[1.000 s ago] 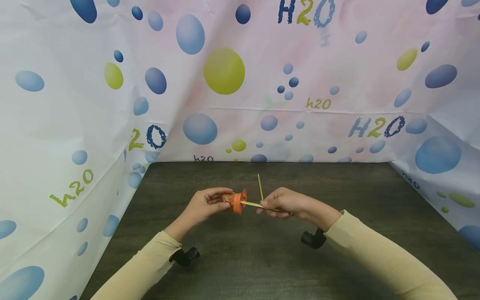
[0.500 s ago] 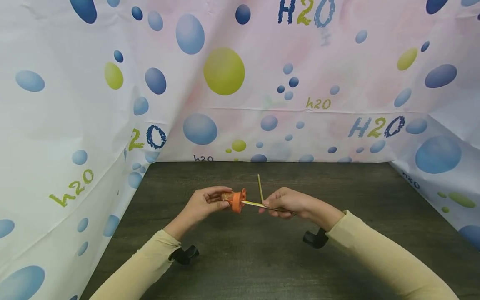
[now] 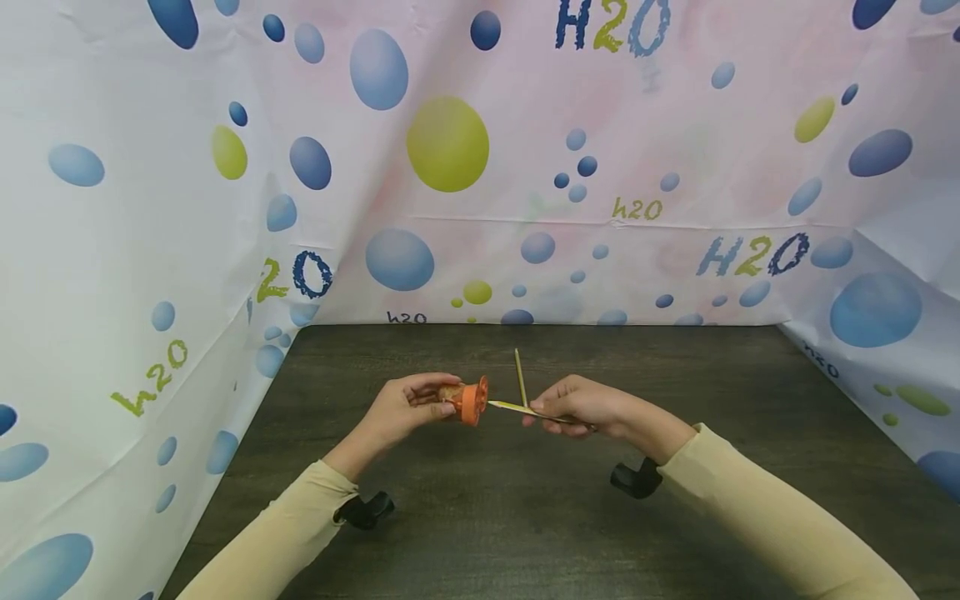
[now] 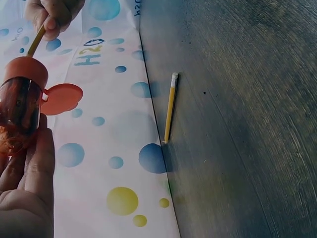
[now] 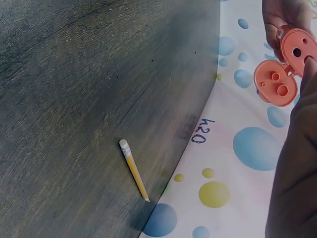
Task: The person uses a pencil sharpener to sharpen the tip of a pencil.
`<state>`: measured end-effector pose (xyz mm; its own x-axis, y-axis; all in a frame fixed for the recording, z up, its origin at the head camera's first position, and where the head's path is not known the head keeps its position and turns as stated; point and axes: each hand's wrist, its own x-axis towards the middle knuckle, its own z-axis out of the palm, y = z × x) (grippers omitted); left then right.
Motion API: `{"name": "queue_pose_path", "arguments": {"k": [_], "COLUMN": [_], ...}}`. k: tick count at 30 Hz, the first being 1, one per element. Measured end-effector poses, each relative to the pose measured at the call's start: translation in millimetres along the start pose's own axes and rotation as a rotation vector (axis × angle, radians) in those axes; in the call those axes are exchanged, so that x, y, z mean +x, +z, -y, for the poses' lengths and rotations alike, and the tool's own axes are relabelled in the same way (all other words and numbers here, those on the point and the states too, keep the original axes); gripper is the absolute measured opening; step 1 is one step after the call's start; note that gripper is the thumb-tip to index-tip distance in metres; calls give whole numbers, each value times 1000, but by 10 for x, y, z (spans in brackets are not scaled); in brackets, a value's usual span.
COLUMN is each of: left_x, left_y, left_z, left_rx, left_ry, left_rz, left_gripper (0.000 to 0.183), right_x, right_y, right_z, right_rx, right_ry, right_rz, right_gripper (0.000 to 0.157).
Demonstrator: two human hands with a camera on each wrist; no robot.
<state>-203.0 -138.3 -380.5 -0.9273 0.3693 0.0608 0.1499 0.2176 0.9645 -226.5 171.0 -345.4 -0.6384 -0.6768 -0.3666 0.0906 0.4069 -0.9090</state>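
Note:
My left hand [image 3: 405, 410] grips an orange pencil sharpener [image 3: 470, 405] by its clear container, which holds shavings. Its round flip lid [image 5: 276, 83] hangs open, and sharpening holes show in the top face. Between thumb and fingers my right hand [image 3: 576, 406] pinches a yellow pencil [image 3: 512, 407], its pale sharpened point facing the sharpener's top. In the left wrist view the pencil [image 4: 35, 42] reaches the sharpener's orange top; whether the point touches it, I cannot tell. My own forearm covers much of the right hand's side in the right wrist view.
Beyond the hands, a second yellow pencil [image 3: 520, 377] with a white eraser lies on the dark wooden table [image 3: 480, 517]. A white sheet [image 3: 525, 167] printed with bubbles and "H2O" walls the table at the back and sides. Black camera mounts [image 3: 365, 510] sit at both wrists.
Both hands have drifted slightly apart, the sharpener to the left and the held pencil to the right. The pencil point sits farther out from the sharpener. The pencil on the table has stayed put.

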Motion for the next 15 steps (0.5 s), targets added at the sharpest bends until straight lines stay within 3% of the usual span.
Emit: {"name": "queue_pose_path", "arguments": {"k": [15], "left_x": [-24], "left_y": [-58], "left_z": [-37], "left_rx": [8], "left_ry": [-31], "left_rz": [-62], "left_gripper": [45], "right_x": [-45], "right_y": [-30], "right_z": [-86], "right_rx": [39], "right_ry": [-4], "right_rz": [2], "right_gripper": [37]}}
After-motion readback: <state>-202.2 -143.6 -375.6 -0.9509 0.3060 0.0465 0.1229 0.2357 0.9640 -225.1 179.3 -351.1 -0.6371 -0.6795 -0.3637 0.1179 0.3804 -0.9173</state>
